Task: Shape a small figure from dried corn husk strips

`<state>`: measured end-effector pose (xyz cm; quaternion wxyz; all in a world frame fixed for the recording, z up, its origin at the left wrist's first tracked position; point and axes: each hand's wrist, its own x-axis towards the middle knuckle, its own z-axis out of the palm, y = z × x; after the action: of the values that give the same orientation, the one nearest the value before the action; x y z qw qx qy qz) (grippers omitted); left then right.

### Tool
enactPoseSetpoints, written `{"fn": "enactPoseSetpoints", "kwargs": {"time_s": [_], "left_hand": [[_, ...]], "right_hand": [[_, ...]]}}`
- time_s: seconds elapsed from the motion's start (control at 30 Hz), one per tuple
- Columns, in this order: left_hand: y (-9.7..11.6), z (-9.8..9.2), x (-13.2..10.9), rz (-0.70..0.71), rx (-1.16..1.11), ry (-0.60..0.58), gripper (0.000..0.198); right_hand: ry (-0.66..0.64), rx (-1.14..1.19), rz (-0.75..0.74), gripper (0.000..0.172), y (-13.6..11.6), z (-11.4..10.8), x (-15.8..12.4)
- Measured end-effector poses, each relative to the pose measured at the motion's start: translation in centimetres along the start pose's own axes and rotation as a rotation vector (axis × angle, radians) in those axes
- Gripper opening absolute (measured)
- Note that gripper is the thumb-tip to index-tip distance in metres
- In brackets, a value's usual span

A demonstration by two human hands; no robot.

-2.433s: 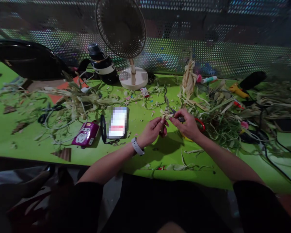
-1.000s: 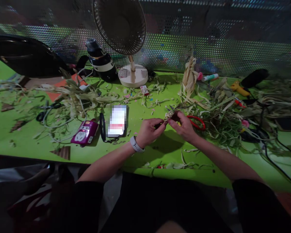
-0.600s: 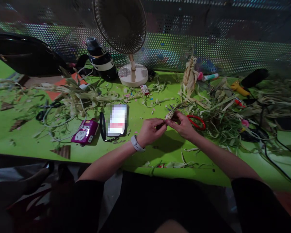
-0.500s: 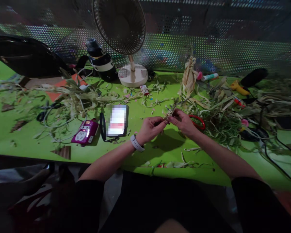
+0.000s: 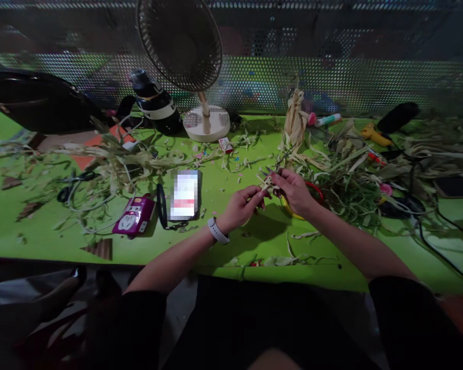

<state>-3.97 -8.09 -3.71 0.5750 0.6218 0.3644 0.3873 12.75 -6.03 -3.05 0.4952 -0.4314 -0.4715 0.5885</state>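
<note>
Over the green table [image 5: 224, 252], both hands meet at a small piece of pale dried corn husk [image 5: 265, 184]. My left hand [image 5: 239, 206], with a light band on its wrist, pinches the husk from the left. On the other side, the fingers of my right hand [image 5: 292, 191] are closed on the same piece. Scissors with red and yellow handles [image 5: 317, 189] lie behind and under my right hand, which partly covers them. A standing bundle of dried husk [image 5: 294, 121] is beyond the hands, shaped like a small figure.
A fan [image 5: 206, 123], dark bottle [image 5: 158, 110] and black bag [image 5: 42, 103] stand along the back. Left are a lit phone [image 5: 184, 195], purple power socket [image 5: 135, 216] and loose husks [image 5: 116, 154]. Right are green shreds [image 5: 351, 200], a yellow-and-black tool [image 5: 378, 134] and black cables [image 5: 428, 246].
The husk piece has turned between my fingers, and its strips show more clearly. My right hand has shifted slightly, uncovering more of the yellow scissor handle. The view has shifted a little.
</note>
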Motion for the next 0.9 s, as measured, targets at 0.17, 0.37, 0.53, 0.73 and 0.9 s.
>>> {"fn": "enactPoseSetpoints", "kwargs": {"time_s": [0.17,0.37,0.53,0.73,0.9], "left_hand": [[0.2,0.0,-0.3,0.203,0.365,0.049,0.03],[0.3,-0.6,0.0,0.188,0.309,0.006,0.031],[-0.6,-1.6,1.0,0.101,-0.077,0.093,0.035],[-1.4,-1.4,1.3,-0.064,-0.51,0.129,0.027],[-1.1,-0.4,0.7,-0.174,-0.581,0.109,0.024]], "right_hand": [[0.04,0.041,0.032,0.045,-0.1,0.4,0.0],[0.02,0.028,0.054,0.043,0.1,-0.1,0.1],[0.059,-0.054,0.047,0.037,-1.3,-1.6,0.9],[-0.053,-0.433,-0.184,0.028,-0.9,-1.8,0.6],[0.054,-1.016,-0.655,0.039,0.4,-1.2,-0.1]]}}
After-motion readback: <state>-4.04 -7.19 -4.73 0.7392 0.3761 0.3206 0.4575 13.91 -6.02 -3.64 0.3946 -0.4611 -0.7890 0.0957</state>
